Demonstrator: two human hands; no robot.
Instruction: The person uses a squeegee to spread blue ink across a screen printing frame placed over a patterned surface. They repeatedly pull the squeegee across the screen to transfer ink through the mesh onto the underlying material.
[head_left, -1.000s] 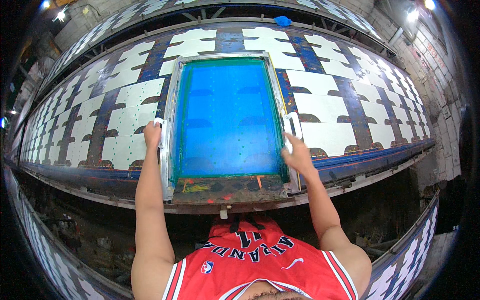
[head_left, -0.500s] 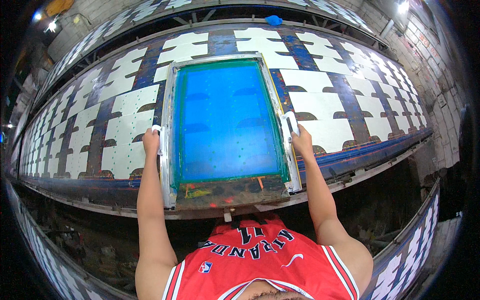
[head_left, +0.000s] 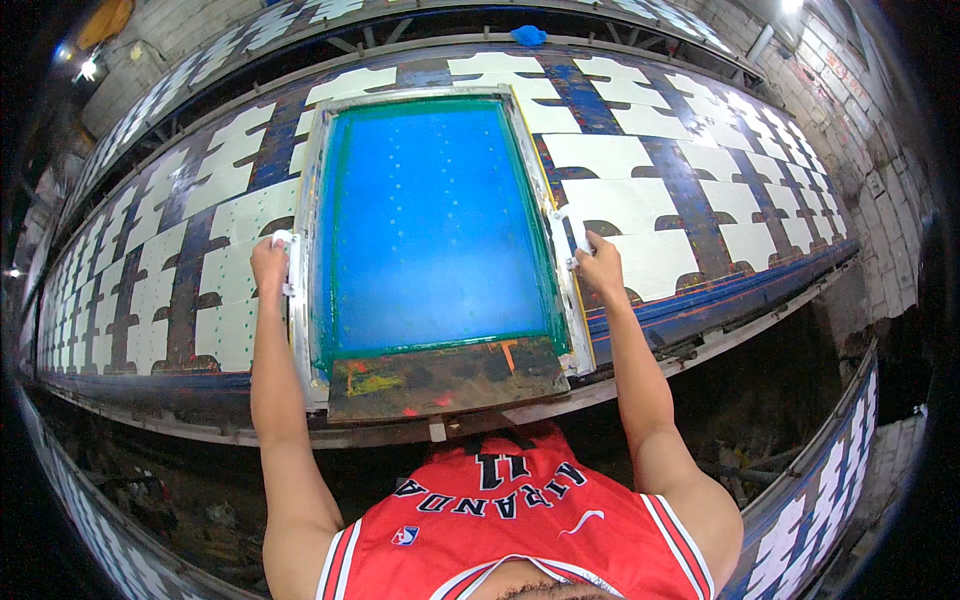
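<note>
Screen of bright blue mesh (head_left: 430, 220) with a dark green border, set in a long rectangular silver metal frame (head_left: 305, 250), lies across the table (head_left: 690, 305), running from its near edge toward its far edge. Whether the frame touches the surface beneath is hard to tell. The left hand (head_left: 269, 265) has its grip closed around a white handle (head_left: 287, 238) on the frame's left rail; the right hand (head_left: 600, 265) has its grip curled on a second white handle (head_left: 562, 214) on the right rail. A dark, paint-stained flat board (head_left: 450, 385) spans the frame's near end, at the table's near edge. Flat white cut pieces (head_left: 635, 210) lie in rows on both sides, those just left bearing small green dots. Near the table's far edge sits a crumpled bright blue item (head_left: 528, 36).
</note>
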